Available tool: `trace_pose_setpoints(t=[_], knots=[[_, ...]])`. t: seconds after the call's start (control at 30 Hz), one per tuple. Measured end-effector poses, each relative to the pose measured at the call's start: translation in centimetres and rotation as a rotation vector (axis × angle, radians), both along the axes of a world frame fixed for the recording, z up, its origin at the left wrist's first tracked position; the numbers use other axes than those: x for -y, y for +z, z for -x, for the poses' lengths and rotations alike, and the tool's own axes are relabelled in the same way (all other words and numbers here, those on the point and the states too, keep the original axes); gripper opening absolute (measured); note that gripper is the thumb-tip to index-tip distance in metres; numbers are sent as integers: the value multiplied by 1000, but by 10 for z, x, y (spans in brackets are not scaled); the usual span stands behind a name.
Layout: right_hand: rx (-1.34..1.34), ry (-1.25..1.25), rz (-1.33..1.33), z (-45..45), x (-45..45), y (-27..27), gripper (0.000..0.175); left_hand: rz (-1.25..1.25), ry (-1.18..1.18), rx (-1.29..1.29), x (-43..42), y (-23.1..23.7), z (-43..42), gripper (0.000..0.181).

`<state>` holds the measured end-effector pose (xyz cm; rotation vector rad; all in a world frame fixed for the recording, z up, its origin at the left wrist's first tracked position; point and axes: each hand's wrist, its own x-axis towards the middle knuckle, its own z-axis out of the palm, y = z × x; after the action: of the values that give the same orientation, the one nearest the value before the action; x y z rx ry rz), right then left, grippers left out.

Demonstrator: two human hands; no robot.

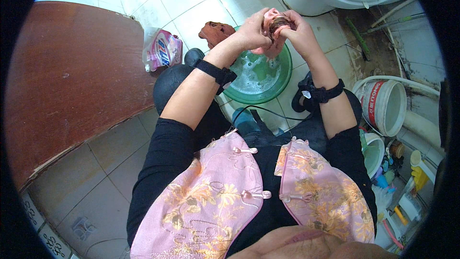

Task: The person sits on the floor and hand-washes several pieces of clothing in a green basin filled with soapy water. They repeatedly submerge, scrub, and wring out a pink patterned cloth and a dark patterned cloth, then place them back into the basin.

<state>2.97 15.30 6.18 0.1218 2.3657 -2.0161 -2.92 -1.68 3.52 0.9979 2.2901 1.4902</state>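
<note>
Both hands hold up a wet pink cloth item (272, 48) with a brown part showing in its upper middle. My left hand (254, 30) grips its left side, and my right hand (297, 30) pinches the other side near the top. Its lower end hangs over the far rim of a green plastic basin (287, 75). Foamy water (256, 79) fills much of the basin. The fingertips are partly hidden by the fabric. Just left of the basin's far side lies a reddish-brown cloth item (215, 33), crumpled on the tiles. Black straps circle both wrists.
A brown wooden door (79, 86) spans the left, with a detergent pouch (163, 50) by its edge. A white toilet (309, 1) stands at far right. Along the right wall are a white bucket (391, 108) and cleaning things. A black cable (266, 109) crosses before my knees.
</note>
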Motion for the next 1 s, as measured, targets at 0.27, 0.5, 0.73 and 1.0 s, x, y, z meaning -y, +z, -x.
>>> trace_pose_setpoints(t=[0.27, 0.5, 0.73, 1.0], knots=[[-304, 43, -14, -6, 15, 24, 45, -217, 120, 592, -23, 9, -20, 31], [-356, 131, 38, -2, 17, 17, 65, -381, 41, 191, -27, -4, -20, 43], [-332, 85, 46, -4, 30, 6, 45, 93, -125, 383, -27, 21, -32, 40], [-42, -84, 771, -3, 35, 9, 20, 464, -335, 436, -28, 20, -27, 44]])
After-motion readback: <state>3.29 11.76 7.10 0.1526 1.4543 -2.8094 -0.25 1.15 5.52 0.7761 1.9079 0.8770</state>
